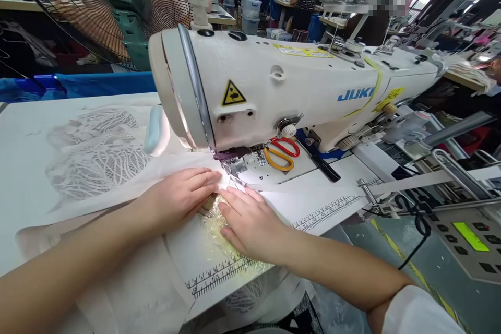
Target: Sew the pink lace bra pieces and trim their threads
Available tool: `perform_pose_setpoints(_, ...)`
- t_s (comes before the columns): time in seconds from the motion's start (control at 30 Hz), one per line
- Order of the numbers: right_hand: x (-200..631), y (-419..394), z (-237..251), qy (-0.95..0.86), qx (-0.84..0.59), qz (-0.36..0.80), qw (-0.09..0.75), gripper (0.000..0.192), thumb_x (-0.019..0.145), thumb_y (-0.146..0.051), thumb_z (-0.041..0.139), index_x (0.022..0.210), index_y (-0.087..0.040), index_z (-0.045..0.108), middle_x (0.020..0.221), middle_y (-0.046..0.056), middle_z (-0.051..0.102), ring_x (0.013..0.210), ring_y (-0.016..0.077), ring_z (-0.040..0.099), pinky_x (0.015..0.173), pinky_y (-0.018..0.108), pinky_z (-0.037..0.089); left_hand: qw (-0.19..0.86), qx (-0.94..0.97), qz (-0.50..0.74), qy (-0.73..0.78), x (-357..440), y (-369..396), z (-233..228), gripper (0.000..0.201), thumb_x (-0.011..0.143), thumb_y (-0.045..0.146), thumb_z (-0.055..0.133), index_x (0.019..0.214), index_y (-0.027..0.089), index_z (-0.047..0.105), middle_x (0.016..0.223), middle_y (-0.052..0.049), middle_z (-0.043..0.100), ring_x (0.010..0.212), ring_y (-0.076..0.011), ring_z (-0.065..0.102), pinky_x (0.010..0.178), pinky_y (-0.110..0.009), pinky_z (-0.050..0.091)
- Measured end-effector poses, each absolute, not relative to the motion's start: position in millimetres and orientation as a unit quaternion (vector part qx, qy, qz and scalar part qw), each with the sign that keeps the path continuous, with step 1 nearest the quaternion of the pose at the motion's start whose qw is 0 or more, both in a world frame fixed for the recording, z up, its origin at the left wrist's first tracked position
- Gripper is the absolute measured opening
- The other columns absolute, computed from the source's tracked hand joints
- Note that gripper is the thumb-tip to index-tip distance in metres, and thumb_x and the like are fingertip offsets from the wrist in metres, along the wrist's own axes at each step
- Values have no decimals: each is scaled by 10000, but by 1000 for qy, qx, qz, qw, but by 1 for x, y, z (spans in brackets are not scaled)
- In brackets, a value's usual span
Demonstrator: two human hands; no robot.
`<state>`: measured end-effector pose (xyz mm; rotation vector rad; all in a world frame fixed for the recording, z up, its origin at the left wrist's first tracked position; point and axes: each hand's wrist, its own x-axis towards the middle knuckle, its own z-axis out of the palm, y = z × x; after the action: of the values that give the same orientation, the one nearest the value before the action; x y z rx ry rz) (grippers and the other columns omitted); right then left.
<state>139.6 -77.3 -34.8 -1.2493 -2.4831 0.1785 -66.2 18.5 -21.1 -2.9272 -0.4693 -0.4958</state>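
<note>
Nearest the camera, both forearms reach in from the worktop's [23,130] front edge. The left hand [180,195] lies flat, fingers spread, pressing the white fabric [129,172] just before the presser foot [235,167] of the sewing machine [297,88]. The right hand [250,222], likewise flat and grasping nothing, presses the fabric beside it. Lace fabric [94,154] already lies behind the needle toward the worktop's left edge, so part seems sewn; more hangs off the front edge. Scissors [279,152] rest on the machine bed.
</note>
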Motion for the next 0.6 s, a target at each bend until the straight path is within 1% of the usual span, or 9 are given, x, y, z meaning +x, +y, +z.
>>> perform_pose_setpoints(0.07,140,-77,-36,-876,-440,65,186,379,922,-318,497,1215,-84,546,1361,168,495,1302,273,403,1081,479,340,102,-973,-140,-155,-63,15,-16,345,960,180,339,935,136,680,1196,-87,655,884,-222,624,755,-373,529)
perform_pose_setpoints(0.13,140,-78,-37,-876,-436,63,196,361,922,-307,492,1202,-86,552,1349,165,507,1296,273,410,1081,485,336,129,-972,-126,-151,-60,10,-15,349,955,141,330,936,106,677,1151,-101,674,776,-199,618,654,-333,522)
perform_pose_setpoints(0.23,144,-78,-37,-879,-418,73,216,302,925,-281,468,1140,-102,581,1298,149,553,1266,260,444,1079,480,336,138,-971,-105,-164,-58,1,-15,358,941,105,311,1077,83,642,1104,-115,687,747,-189,613,598,-297,509)
perform_pose_setpoints(0.3,148,-78,-36,-879,-402,89,241,267,922,-254,451,1092,-109,598,1241,136,594,1222,248,486,1060,473,358,139,-970,-81,-182,-58,-2,-14,373,927,98,316,1133,124,626,1103,-100,684,711,-186,599,568,-298,493)
perform_pose_setpoints(0.37,153,-77,-34,-871,-398,101,271,239,915,-227,440,1037,-120,617,1182,117,628,1146,242,541,1019,460,400,140,-968,-66,-199,-58,-4,-12,373,910,81,341,1126,168,632,1105,-84,680,706,-188,589,574,-302,481)
perform_pose_setpoints(0.43,157,-76,-33,-857,-405,104,301,224,908,-212,440,980,-126,635,1137,107,648,1072,241,579,977,442,437,137,-967,-62,-208,-59,-4,-9,365,890,62,372,1102,184,642,1122,-78,670,738,-195,587,597,-304,475)
perform_pose_setpoints(0.6,162,-72,-33,-832,-421,113,344,212,899,-206,461,915,-125,656,1079,105,669,985,244,611,913,418,487,130,-965,-35,-223,-65,-2,-11,372,860,65,437,1141,211,634,1200,-56,643,843,-212,586,589,-281,449)
